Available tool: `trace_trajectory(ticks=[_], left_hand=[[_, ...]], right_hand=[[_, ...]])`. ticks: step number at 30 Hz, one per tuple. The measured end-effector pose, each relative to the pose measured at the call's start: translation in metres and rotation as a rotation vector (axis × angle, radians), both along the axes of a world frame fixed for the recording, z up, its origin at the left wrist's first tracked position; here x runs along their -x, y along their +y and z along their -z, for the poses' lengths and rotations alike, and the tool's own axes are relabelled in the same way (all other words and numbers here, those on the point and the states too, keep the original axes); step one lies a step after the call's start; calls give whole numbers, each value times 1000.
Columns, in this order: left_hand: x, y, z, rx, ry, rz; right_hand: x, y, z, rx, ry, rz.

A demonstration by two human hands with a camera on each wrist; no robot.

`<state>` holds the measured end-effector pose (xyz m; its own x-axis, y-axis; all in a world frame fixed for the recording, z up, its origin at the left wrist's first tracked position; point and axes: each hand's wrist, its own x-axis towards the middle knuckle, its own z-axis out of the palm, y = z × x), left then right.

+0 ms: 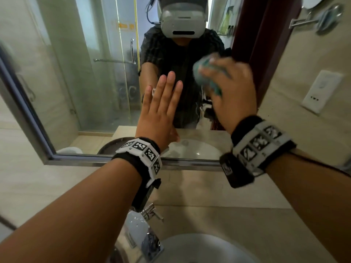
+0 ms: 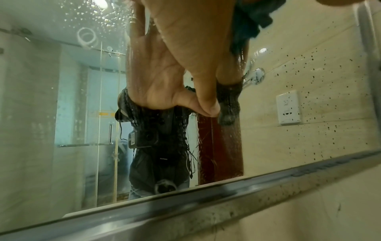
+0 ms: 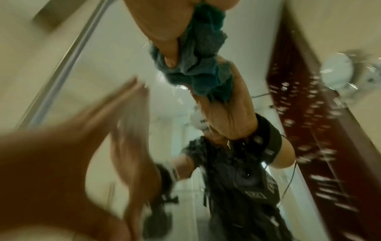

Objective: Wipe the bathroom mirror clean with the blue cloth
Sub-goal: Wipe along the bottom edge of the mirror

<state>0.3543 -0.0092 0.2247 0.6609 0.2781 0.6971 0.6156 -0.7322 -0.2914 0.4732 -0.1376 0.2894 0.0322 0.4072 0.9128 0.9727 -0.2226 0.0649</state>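
The framed bathroom mirror (image 1: pixel 85 82) hangs above the counter. My left hand (image 1: pixel 165 88) lies flat against the glass with straight fingers, near the mirror's lower middle. In the left wrist view the left hand's palm (image 2: pixel 185 40) meets its own reflection. To its right, my right hand (image 1: pixel 224 78) grips the bunched blue cloth (image 1: pixel 209 80) and presses it on the glass; both are motion-blurred. In the right wrist view the right hand's thumb (image 3: pixel 167 40) pinches the blue cloth (image 3: pixel 198 68) against the mirror. Dark specks (image 2: pixel 309 84) dot the glass at the right, and droplets (image 2: pixel 98 18) sit higher up.
A chrome faucet (image 1: pixel 150 213) and white basin (image 1: pixel 199 247) sit directly below my arms. The mirror's metal frame (image 1: pixel 114 160) runs along its bottom edge. On the right wall are a white socket (image 1: pixel 321 92) and a round mirror on an arm (image 1: pixel 328 18).
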Motion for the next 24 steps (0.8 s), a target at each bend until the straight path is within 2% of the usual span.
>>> trace_trajectory(ticks=[2, 3, 6, 8, 10, 14, 15, 17, 19, 22, 24], left_hand=[[0, 0, 0, -4, 4, -10], [0, 0, 0, -3, 1, -9], [-1, 0, 1, 0, -31, 32], [0, -1, 1, 9, -11, 16], [0, -2, 0, 24, 1, 14], [0, -3, 0, 27, -2, 14], [0, -2, 0, 24, 2, 12], [1, -2, 0, 15, 12, 3], [1, -1, 0, 8, 16, 0], [1, -3, -1, -5, 10, -3], [2, -6, 0, -1, -18, 15]], right_hand=[[0, 7, 2, -81, 39, 55], [0, 8, 20, -31, 0, 60], [-1, -3, 101, 345, -224, -20], [-5, -18, 121, 495, -282, -10], [-8, -19, 96, 442, -238, 4], [-7, -12, 9, 2, 36, 39], [-8, -10, 0, -71, 78, 45], [-8, -8, 13, -89, 51, 73], [-11, -10, 59, 56, -51, 80], [-18, -28, 133, 373, -268, 65], [-18, -36, 145, 523, -247, 11]])
